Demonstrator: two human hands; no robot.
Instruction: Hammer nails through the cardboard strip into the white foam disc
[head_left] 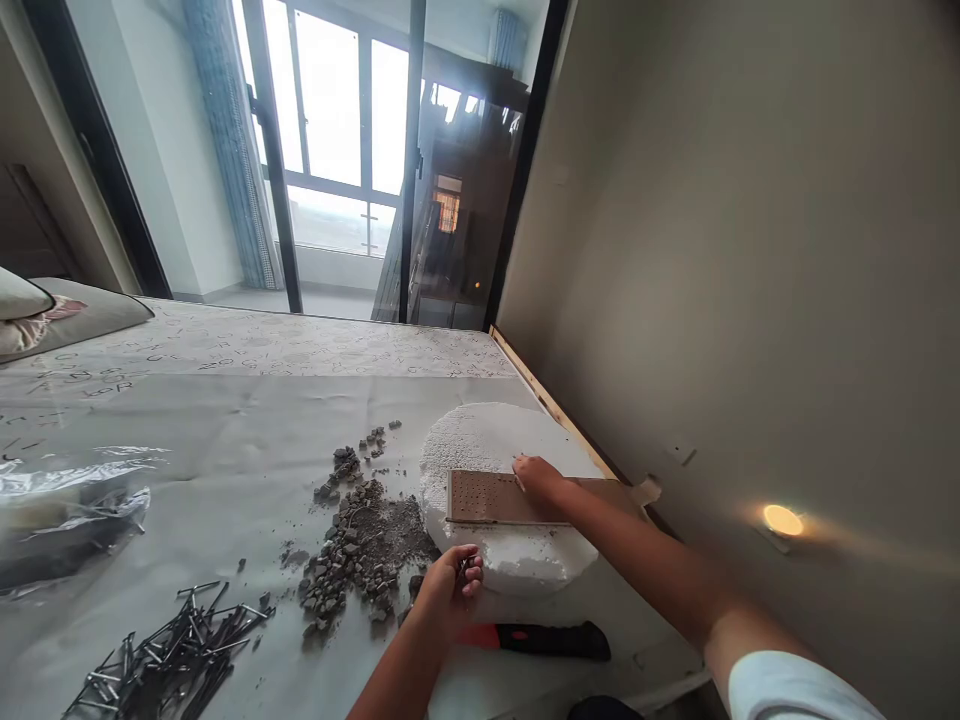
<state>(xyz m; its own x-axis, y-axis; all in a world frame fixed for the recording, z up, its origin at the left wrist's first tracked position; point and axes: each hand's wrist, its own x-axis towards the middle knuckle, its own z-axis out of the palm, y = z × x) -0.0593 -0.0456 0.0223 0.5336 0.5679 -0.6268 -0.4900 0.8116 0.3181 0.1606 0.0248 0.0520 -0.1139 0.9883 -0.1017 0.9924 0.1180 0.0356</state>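
Observation:
A round white foam disc (495,445) lies on a covered surface, and a brown wooden board (484,497) dotted with small holes rests across it. My right hand (538,476) presses down on the board, fingers curled over its top edge. My left hand (448,585) is at the disc's near rim, fingers pinched shut on what looks like a thin nail. A tool with a red and black handle (541,639) lies just beside my left wrist.
A heap of grey rubble and dust (360,535) lies left of the disc. Several loose nails (174,650) lie at the near left, with a clear plastic bag (71,510) behind them. A wall runs close along the right; glass doors stand beyond.

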